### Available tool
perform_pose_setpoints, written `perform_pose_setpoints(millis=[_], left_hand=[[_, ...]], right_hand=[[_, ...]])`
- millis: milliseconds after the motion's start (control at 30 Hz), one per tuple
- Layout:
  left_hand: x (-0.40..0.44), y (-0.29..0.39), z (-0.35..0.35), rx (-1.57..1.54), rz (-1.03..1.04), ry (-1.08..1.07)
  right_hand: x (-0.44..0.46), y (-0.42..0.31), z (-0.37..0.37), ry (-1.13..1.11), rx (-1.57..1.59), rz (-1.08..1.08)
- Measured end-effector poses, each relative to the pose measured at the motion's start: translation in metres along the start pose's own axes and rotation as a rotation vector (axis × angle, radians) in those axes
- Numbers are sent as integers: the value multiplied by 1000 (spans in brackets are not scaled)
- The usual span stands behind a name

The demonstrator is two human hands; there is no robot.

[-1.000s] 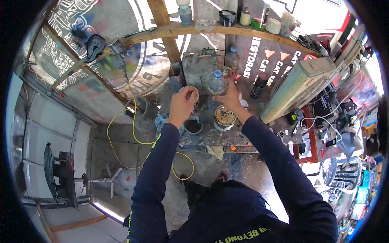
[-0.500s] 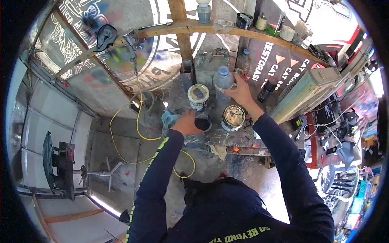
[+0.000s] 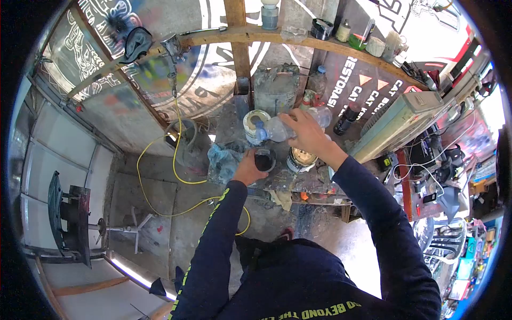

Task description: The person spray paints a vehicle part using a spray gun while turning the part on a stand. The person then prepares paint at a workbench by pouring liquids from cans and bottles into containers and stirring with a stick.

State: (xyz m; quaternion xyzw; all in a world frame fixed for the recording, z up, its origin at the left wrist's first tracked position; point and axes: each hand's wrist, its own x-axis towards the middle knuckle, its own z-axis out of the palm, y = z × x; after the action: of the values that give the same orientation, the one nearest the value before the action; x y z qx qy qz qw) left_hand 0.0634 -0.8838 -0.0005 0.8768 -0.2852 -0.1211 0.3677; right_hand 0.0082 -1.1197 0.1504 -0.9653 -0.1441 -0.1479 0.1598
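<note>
My right hand is wrapped round a clear plastic bottle, which lies tilted almost level with its blue top end pointing left. Below that end, my left hand grips a small cup with something dark inside. An open paint can stands behind the cup, partly covered by the bottle's top. Under my right hand is a second paint can, its top splashed with pale paint. A crumpled blue plastic bag lies left of my left hand.
A grey jerry can and another plastic bottle stand at the back of the worktable. Right of them are a dark spray can and a large boxy unit. A spray gun hangs with its yellow hose trailing leftward.
The bottle was upright in my right hand; now it is lifted and tipped to the left over the cup. My left hand stays at the cup.
</note>
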Motion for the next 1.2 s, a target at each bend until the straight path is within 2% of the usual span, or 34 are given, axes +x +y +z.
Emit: perform_pose_setpoints(millis=[267, 533, 867, 1200], left_hand=[[-1, 17, -20, -21, 25, 72], [0, 19, -23, -20, 14, 64], [3, 15, -21, 11, -3, 75], [5, 19, -30, 50, -4, 48]], right_hand=[[-7, -8, 11, -75, -195, -49], [-11, -8, 22, 8, -394, -133], [-14, -11, 18, 31, -443, -154], [-14, -3, 19, 20, -421, -68]])
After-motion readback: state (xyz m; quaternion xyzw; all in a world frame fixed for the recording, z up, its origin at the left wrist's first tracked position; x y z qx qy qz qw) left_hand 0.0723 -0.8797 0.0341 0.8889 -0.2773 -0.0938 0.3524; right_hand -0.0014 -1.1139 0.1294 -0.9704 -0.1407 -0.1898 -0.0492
